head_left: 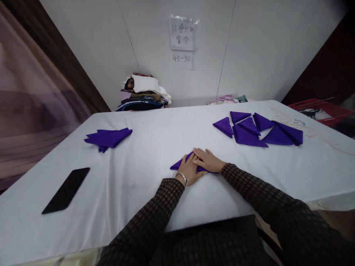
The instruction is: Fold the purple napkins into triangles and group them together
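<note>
A purple napkin (177, 165), folded into a triangle, lies flat on the white-covered table (149, 147) in front of me. My left hand (189, 170), with a silver bracelet at the wrist, presses on its left part with fingers stretched out. Across the fingers of the left hand rests my right hand (209, 160), also flat, over the upper middle of the cloth. Both hands hide much of the napkin; its left tip and part of its lower edge show. Neither hand grips anything.
Several folded purple napkins (249, 135) lie in a group at the right. A loose purple cloth pile (108, 139) and a dark flat slab (66, 190) are at the left. Behind the table are stacked clothes (145, 92), a wall sign (183, 35) and a red basket (335, 114).
</note>
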`<state>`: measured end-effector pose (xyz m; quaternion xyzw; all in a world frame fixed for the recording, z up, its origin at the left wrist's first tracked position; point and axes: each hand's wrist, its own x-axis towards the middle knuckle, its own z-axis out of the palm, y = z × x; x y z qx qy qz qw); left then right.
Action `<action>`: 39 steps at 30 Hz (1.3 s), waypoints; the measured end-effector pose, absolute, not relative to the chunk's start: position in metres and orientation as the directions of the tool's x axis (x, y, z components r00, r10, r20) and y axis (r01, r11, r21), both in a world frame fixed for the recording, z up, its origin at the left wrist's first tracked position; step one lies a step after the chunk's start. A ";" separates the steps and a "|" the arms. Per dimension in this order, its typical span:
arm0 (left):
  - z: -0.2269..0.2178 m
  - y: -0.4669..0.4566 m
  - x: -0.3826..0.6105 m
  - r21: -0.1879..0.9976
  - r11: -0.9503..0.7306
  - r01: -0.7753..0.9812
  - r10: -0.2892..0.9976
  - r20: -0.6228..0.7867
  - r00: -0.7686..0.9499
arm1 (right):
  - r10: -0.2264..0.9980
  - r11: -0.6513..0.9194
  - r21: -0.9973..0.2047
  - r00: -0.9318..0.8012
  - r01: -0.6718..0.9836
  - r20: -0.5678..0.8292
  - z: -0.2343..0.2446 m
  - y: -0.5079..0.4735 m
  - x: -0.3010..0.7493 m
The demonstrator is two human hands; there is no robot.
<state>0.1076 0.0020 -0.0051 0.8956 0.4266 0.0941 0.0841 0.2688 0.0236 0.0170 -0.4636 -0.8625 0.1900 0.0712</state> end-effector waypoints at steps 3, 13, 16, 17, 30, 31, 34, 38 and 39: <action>-0.005 0.002 0.107 0.230 -0.622 0.749 0.779 0.082 0.621 | 0.847 0.489 -0.351 -0.531 0.798 -0.028 0.012 0.012 0.275; -0.004 0.000 0.106 0.182 -0.619 0.764 0.782 0.054 0.621 | 0.854 0.518 -0.164 -0.519 0.840 0.040 -0.002 -0.039 0.315; -0.002 -0.001 0.107 0.179 -0.611 0.771 0.788 0.043 0.614 | 0.850 0.526 -0.144 -0.524 0.838 0.055 -0.004 -0.049 0.324; -0.002 -0.001 0.107 0.179 -0.608 0.774 0.791 0.045 0.611 | 0.849 0.527 -0.142 -0.525 0.838 0.055 -0.004 -0.052 0.326; -0.001 0.001 0.108 0.153 -0.606 0.781 0.791 0.013 0.611 | 0.973 0.213 -0.632 -0.224 0.745 0.064 0.003 -0.074 0.370; -0.001 0.002 0.108 0.149 -0.605 0.782 0.792 0.010 0.610 | 0.980 0.188 -0.679 -0.177 0.710 0.086 0.002 -0.074 0.370; -0.002 0.003 0.108 0.135 -0.609 0.782 0.790 0.015 0.613 | 0.984 0.179 -0.753 -0.105 0.634 0.145 -0.001 -0.072 0.365; -0.004 0.003 0.107 0.123 -0.617 0.778 0.786 0.040 0.617 | 0.949 0.292 -0.652 -0.131 0.699 0.285 0.005 -0.072 0.347; -0.004 0.003 0.107 0.119 -0.617 0.778 0.786 0.045 0.616 | 0.933 0.337 -0.599 -0.174 0.727 0.313 0.010 -0.074 0.338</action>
